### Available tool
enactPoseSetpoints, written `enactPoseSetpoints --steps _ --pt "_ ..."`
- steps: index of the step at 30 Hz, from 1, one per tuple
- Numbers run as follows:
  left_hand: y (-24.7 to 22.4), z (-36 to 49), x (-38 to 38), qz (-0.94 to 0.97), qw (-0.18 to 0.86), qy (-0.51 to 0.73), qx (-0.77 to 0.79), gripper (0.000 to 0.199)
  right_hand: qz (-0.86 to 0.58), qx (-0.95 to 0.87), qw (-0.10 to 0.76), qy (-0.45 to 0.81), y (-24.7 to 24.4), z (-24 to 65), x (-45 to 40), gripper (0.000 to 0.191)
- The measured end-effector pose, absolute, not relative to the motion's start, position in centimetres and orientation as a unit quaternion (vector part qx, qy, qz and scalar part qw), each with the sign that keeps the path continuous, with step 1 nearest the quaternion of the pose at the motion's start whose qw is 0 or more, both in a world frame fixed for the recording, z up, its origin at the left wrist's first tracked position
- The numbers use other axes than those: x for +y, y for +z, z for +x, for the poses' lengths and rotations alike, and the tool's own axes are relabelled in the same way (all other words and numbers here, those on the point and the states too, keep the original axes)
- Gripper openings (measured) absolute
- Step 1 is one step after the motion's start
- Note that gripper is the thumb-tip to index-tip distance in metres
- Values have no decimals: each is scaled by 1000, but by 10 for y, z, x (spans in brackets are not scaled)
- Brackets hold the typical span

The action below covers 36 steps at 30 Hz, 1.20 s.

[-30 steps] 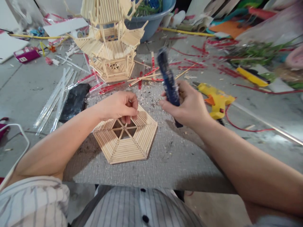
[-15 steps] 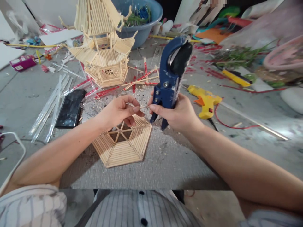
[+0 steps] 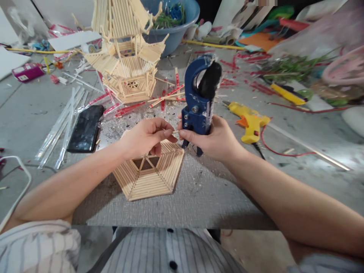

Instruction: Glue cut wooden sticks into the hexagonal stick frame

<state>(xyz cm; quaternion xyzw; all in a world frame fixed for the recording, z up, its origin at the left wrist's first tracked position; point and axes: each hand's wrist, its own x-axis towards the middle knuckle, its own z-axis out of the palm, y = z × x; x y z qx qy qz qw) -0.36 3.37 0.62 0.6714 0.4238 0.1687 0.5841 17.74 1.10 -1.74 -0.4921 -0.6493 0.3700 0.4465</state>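
Observation:
A short, thin wooden stick (image 3: 175, 132) spans the gap between my two hands. One end is pinched in the fingertips of my left hand (image 3: 149, 137), above the far part of a flat hexagonal stick panel (image 3: 150, 185). The other end meets the thumb and finger of my right hand (image 3: 212, 138), which also grips blue cutters (image 3: 197, 110). The cutters stand upright with their head toward the back. Behind my hands rises a tiered model tower (image 3: 127, 64) built of sticks.
A black phone (image 3: 85, 129) and clear glue sticks (image 3: 61, 129) lie left. At right rests a yellow glue gun (image 3: 248, 120) with a cord. Red-wrapped sticks (image 3: 167, 94) and a blue basin (image 3: 173, 36) are at the back.
The cutters have tilted left and sit a little lower. My left fingertips have moved slightly right, and the small stick between my hands shows more clearly. The view has shifted slightly.

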Motion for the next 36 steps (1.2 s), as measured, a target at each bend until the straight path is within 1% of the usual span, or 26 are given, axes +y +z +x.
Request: enactPoseSetpoints --steps 5,8,11,16,19,23,27,30,36 --pt "7 -7 37 716 542 122 422 20 -491 -667 428 361 -18 177 8 22" --pt "11 -9 41 770 480 88 411 18 -498 -702 393 325 -18 178 5 17" --pt "13 -9 43 813 420 81 395 14 -494 -729 369 298 -17 178 2 13" --pt "15 -10 44 826 425 61 366 15 -464 -754 354 301 -10 174 -2 6" --pt "18 -13 46 835 422 7 353 14 -472 -749 344 312 -7 175 -1 10" --pt "22 -17 48 852 394 -125 321 13 -494 -731 357 308 -12 184 7 18" --pt "22 -16 45 860 363 -200 296 13 -486 -721 389 304 -19 191 14 21" --pt "21 -14 43 866 329 -227 302 12 -482 -716 394 315 -20 192 15 19" --pt "18 -14 42 880 288 -233 299 15 -480 -722 384 319 -17 192 14 15"
